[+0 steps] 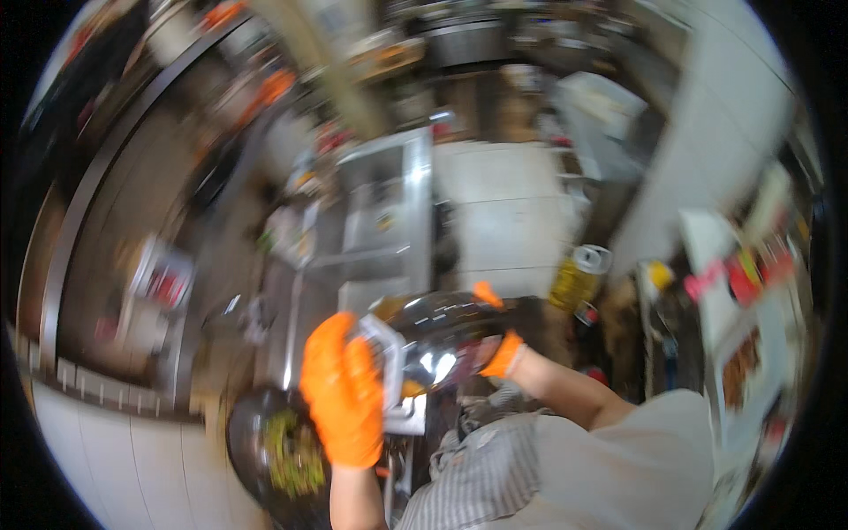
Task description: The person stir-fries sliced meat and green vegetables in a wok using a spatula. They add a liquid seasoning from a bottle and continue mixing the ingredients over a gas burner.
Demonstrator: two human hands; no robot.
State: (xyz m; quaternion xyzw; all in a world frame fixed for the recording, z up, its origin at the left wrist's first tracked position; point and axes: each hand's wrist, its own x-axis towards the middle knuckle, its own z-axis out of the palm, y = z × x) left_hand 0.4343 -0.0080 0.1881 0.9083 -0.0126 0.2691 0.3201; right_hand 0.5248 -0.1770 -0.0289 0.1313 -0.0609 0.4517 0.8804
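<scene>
My left hand, in an orange glove, grips the side of a white plastic container, which is partly hidden behind my fingers and blurred. Against that container sits a shiny metal bowl, tilted, with reflections on its surface. My right hand, also gloved in orange, holds the bowl's right side; an orange fingertip shows at its far rim. Below my left hand is a dark bowl with chopped green vegetables in it.
A steel sink lies ahead. To the right stand a jug of yellow oil and a white tray with brown food. A printed tub is at the left. Another person's orange glove shows at the upper left.
</scene>
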